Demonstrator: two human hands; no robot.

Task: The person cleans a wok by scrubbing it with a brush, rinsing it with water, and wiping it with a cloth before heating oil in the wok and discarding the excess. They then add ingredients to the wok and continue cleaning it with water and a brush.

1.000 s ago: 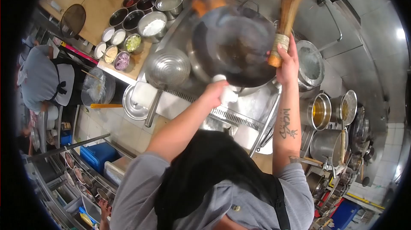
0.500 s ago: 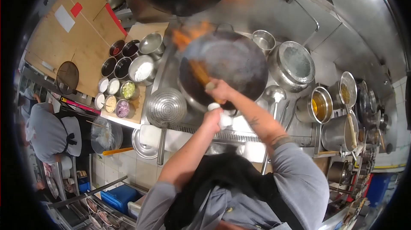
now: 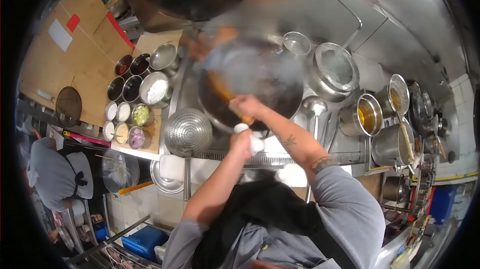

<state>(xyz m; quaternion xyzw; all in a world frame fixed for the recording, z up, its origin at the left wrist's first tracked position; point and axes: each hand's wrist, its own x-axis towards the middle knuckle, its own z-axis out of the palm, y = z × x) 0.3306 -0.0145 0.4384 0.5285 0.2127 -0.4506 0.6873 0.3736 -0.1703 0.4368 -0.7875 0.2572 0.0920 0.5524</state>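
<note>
- Wok [image 3: 267,89]: mid-counter, just behind the slotted front edge of the steel counter [image 3: 186,96], with haze [image 3: 272,65] veiling its inside. A tug toward that edge could slop hot contents over; what it holds I cannot tell.
- Perforated strainer [image 3: 188,131]: near the counter's front left corner, handle jutting past the front edge. An apron [image 3: 260,201] catching that handle could drag it off.
- Flame [image 3: 225,34]: an orange blur beyond the wok's far left rim. Bristles straying there could singe.
- Brush [image 3: 218,84]: blurred, over the wok's left half. A hard sweep could spatter the bowls [image 3: 166,70] by the counter's left edge.
- Right hand [image 3: 246,105]: fingers wrapped round the brush. Rising heat could scald it; wetness could loosen its hold.
- Left hand [image 3: 240,142]: fingers curled on a white cloth [image 3: 256,145] at the wok's near rim. Damp or thin cloth could pass heat through.
</note>
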